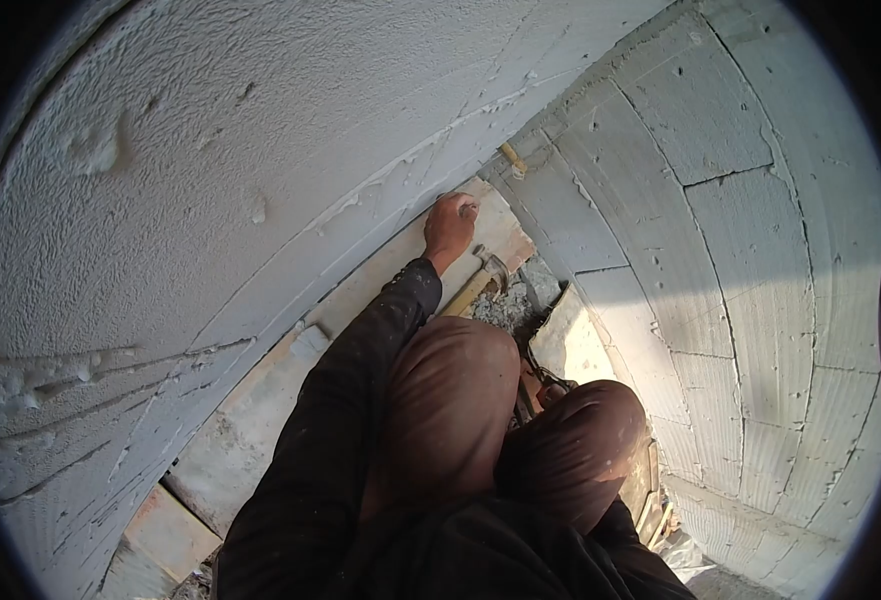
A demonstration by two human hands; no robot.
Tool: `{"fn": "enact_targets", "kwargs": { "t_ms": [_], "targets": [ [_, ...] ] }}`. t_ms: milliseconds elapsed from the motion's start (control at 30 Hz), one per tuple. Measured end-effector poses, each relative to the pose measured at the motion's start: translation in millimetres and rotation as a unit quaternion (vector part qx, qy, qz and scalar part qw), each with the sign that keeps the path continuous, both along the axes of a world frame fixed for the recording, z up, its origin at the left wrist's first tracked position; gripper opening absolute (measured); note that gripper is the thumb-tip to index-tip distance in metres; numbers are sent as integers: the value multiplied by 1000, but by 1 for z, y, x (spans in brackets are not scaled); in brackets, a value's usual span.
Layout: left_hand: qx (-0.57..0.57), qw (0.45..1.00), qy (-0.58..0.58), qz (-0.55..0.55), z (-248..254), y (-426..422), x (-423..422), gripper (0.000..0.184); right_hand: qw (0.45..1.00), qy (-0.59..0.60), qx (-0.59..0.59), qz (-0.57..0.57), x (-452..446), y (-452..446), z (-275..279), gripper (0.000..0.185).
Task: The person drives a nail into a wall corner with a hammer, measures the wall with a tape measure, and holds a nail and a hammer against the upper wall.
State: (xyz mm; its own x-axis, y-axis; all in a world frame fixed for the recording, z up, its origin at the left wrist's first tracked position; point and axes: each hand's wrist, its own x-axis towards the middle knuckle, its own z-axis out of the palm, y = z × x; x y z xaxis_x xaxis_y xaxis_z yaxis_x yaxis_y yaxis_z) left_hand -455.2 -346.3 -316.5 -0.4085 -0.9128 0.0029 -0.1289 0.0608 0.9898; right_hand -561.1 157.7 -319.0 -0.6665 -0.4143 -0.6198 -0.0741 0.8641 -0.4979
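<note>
My left hand point(449, 224) reaches forward to the foot of the white plastered wall point(290, 160), its fingers curled closed. What they grip, if anything, is too small or hidden to make out. Under the hand runs a pale, dusty board or slab point(365, 287) along the wall. Just below my wrist lies a claw hammer point(472, 284) with a wooden handle and a metal head, the handle partly behind my knee. My right arm drops behind my other knee, and its hand is out of sight.
A grey block wall point(720, 230) with open joints curves up on the right. Rubble point(501, 309) lies beyond my knees, beside a pale sunlit slab point(566, 340). A short yellowish stick point(512, 157) pokes out at the corner. More boards point(172, 530) lie at lower left.
</note>
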Motion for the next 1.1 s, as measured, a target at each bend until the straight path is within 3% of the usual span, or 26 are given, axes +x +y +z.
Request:
{"fn": "enact_targets", "kwargs": {
  "t_ms": [1100],
  "targets": [
    [9, 1000, 9, -15, -4, -12, -23, 20, 999, -4, -33, -16, -23, -11, 8, 25]
  ]
}}
